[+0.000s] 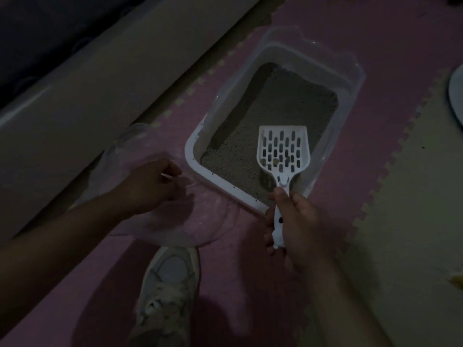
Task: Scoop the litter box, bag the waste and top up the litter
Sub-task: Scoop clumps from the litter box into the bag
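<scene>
Hands [298, 221] beside shoe [167, 289], mat [375, 33].

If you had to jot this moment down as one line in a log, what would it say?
right hand grips scoop over litter box, few clumps in it | left hand holds clear bag open beside box | waste not yet bagged

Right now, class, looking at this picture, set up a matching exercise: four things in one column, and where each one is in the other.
Things:
1. scoop
2. plastic bag
3. litter
4. shoe

Places:
A. on the pink mat, bottom centre
B. spread inside the litter box
C. gripped by the right hand
D. held by the left hand

Pairs: 1-C, 2-D, 3-B, 4-A
</scene>
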A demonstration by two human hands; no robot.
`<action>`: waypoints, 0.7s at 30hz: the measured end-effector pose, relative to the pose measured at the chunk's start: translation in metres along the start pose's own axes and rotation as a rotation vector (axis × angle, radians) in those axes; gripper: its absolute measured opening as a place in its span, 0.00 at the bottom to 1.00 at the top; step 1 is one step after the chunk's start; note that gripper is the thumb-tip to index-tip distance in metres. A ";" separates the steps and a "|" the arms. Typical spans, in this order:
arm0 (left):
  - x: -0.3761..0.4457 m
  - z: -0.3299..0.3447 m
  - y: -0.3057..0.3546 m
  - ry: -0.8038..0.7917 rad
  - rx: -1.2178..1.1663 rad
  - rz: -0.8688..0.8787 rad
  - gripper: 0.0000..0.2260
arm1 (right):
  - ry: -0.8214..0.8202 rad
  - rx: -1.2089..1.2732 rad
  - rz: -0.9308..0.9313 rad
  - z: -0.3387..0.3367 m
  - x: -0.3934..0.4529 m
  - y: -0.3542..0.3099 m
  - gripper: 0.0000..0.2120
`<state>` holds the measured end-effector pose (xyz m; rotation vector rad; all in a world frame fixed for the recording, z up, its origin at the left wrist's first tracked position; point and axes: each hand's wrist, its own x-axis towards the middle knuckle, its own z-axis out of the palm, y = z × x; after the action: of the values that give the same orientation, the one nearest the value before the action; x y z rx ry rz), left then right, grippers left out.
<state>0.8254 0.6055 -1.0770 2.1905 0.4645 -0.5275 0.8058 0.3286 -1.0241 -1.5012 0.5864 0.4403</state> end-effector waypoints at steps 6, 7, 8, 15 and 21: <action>-0.008 -0.012 -0.018 0.060 0.170 0.087 0.15 | -0.128 -0.035 0.020 0.019 -0.021 0.003 0.09; -0.009 -0.014 -0.020 0.077 0.191 0.083 0.16 | -0.178 -0.071 0.015 0.025 -0.025 0.007 0.09; -0.010 -0.016 -0.023 0.092 0.214 0.073 0.17 | -0.231 -0.131 -0.009 0.031 -0.029 0.013 0.08; -0.014 -0.023 -0.034 0.106 0.248 0.013 0.22 | -0.422 -0.826 -0.284 0.059 -0.032 0.044 0.11; -0.019 -0.018 -0.040 0.115 0.276 0.039 0.20 | -0.344 -1.129 -0.262 0.072 -0.008 0.070 0.13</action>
<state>0.7931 0.6413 -1.0820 2.4995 0.4298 -0.4687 0.7637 0.4036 -1.0761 -2.4447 -0.2164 0.8755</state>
